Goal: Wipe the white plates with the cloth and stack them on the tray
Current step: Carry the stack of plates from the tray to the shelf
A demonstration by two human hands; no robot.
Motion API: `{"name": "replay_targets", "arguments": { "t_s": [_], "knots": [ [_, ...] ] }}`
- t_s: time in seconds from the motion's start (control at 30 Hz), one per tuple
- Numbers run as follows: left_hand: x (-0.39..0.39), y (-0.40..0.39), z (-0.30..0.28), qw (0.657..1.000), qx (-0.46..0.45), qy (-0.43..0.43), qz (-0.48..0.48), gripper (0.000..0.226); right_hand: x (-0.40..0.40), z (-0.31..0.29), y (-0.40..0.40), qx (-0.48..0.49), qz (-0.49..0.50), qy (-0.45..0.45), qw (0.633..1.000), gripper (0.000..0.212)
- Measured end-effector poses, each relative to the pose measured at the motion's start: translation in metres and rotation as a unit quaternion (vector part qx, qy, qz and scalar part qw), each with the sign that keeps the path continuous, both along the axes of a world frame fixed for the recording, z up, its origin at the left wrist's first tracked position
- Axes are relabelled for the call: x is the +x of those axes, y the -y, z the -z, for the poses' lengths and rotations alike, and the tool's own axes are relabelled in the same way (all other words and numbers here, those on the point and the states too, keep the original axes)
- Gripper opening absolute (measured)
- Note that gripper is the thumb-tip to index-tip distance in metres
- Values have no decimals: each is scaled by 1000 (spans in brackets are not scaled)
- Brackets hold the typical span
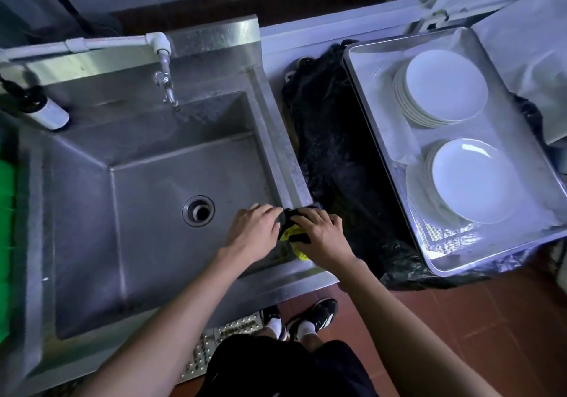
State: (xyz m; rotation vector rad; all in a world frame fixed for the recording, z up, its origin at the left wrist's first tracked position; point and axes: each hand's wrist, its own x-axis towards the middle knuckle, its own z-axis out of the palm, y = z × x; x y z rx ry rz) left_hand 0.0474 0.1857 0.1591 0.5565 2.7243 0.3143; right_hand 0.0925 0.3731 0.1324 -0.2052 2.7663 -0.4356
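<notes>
My right hand (319,234) had its fingers curled over a bunched black-and-yellow cloth (293,232), gripping it from the right, and my left hand (253,232) met it from the other side, its fingertips bent against the dark end of the same cloth so that both hands held it between them. The cloth hung over the near right corner of a deep stainless-steel sink (92,200), just inside its right rim, with a yellow fold showing under my right palm. Both of my forearms reached in from the near edge, the left one crossing above the basin. The round drain (198,211) sat in the basin floor, a little to the left of my left hand. At the far rim a metal tap on a white plastic pipe (164,71) pointed down into the basin, and a dark bottle with a white base (40,106) lay on the far left corner of the sink top. To the right of the sink a crumpled black plastic sheet (334,157) covered the counter, and on it, well apart from my hands, stood a rectangular metal tray lined with white cloth (362,90). Two stacks of round white plates were on the tray: one stack (445,87) toward its far end, the other (472,180) toward its near end, close together but apart. Below the sink's near edge I could see my black-and-white shoes (310,317) on the reddish tiled floor (454,320).
</notes>
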Motion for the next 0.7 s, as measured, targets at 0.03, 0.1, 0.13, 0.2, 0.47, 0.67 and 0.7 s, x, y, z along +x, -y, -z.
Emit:
{"name": "replay_targets", "arguments": {
  "t_s": [0.03, 0.1, 0.13, 0.2, 0.47, 0.67, 0.7],
  "knots": [
    [-3, -3, -2, 1000, 4, -4, 4, 41, 1, -5, -5, -5, 11, -9, 1000, 55],
    [-9, -12, -6, 1000, 13, -15, 13, 38, 1, -16, -16, -18, 50, -24, 998, 54],
    [-13, -18, -8, 999, 20, -20, 20, 37, -1, -22, -24, -25, 76, -29, 996, 54],
    [-20, -32, -13, 998, 40, -25, 34, 37, -2, -34, -40, -34, 133, -45, 990, 54],
    [-44, -125, -40, 987, 84, -44, 128, 41, 10, -68, -130, -50, 291, -97, 950, 52],
    [-58, -214, -52, 979, 126, -21, 161, 42, 29, -75, -208, -59, 392, -130, 909, 48],
    [-60, -229, -53, 978, 142, -3, 151, 42, 31, -74, -222, -62, 407, -131, 902, 48]
  ]
}}
